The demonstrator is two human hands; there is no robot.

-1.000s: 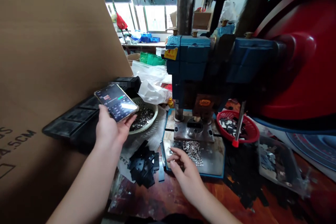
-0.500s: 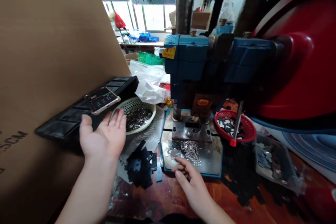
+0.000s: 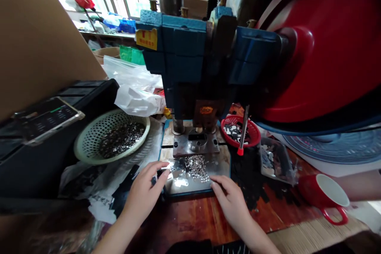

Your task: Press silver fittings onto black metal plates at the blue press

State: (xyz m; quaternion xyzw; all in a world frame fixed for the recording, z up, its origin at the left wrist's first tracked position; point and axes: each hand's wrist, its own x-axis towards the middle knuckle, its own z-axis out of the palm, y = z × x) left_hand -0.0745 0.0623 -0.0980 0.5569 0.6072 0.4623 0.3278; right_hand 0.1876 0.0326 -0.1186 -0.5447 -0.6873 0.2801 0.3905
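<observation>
My left hand (image 3: 146, 187) reaches over the left side of the press's metal base plate (image 3: 212, 166). Its thumb and fingers are a little apart, at the edge of some flat shiny metal pieces (image 3: 177, 166). Beside them lies a heap of small silver metal parts (image 3: 197, 167). At the right edge of that heap is my right hand (image 3: 230, 195), thumb and forefinger tips close together; whatever may be between them is too small to make out. Behind the heap, a steel die block (image 3: 195, 147) sits under the blue press head (image 3: 184, 51).
A pale green basket (image 3: 81, 147) of small metal parts stands left, near a phone (image 3: 52, 119). To the right are a red basket (image 3: 256, 137), a clear plastic box (image 3: 275, 160), black strips (image 3: 248, 182) and a red mug (image 3: 309, 192). The large red wheel (image 3: 306, 59) overhangs the right side.
My left hand has come from palm-up beside the basket to palm-down at the base plate. My right hand has shifted to the right side of the heap. The view has turned right.
</observation>
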